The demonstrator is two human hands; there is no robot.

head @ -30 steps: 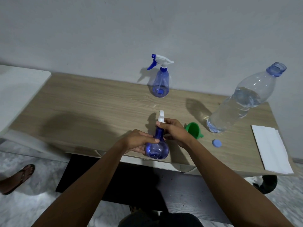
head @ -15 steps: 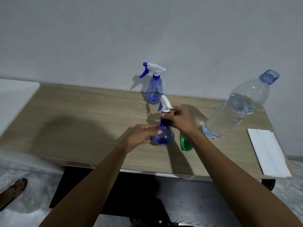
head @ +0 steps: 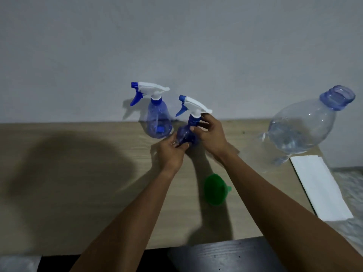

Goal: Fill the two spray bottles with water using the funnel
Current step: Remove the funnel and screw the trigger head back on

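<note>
Nearest me, at about five o'clock from my hands, the green funnel (head: 215, 190) lies on its side on the wooden table (head: 78, 183), its spout stub toward three o'clock, untouched. The white folded paper (head: 322, 187) lies well apart at the right edge.

Further out, both hands work the near spray bottle (head: 186, 134). My left hand (head: 170, 154) curls around its round blue belly from below, fingers pressed to the plastic. My right hand (head: 210, 134) pinches the blue collar just under the white trigger head. I judge the cap is about to be unscrewed or was just tightened; I cannot tell which.

The bottle's long axis runs roughly upright, leaning slightly toward one o'clock, and its nozzle points to about ten o'clock, toward the second spray bottle (head: 157, 118). That one stands upright just beside it by the wall, nozzle aimed at nine o'clock.

Far right, at two o'clock, the big clear water bottle (head: 306, 130) stands uncapped, partly full.

Risks as I see them: the two sprayers are close, so a twist at the collar could knock the far one over. A loose grip on the belly could let the bottle spin instead of the cap. My right forearm passes near the funnel and could sweep it off the table.
</note>
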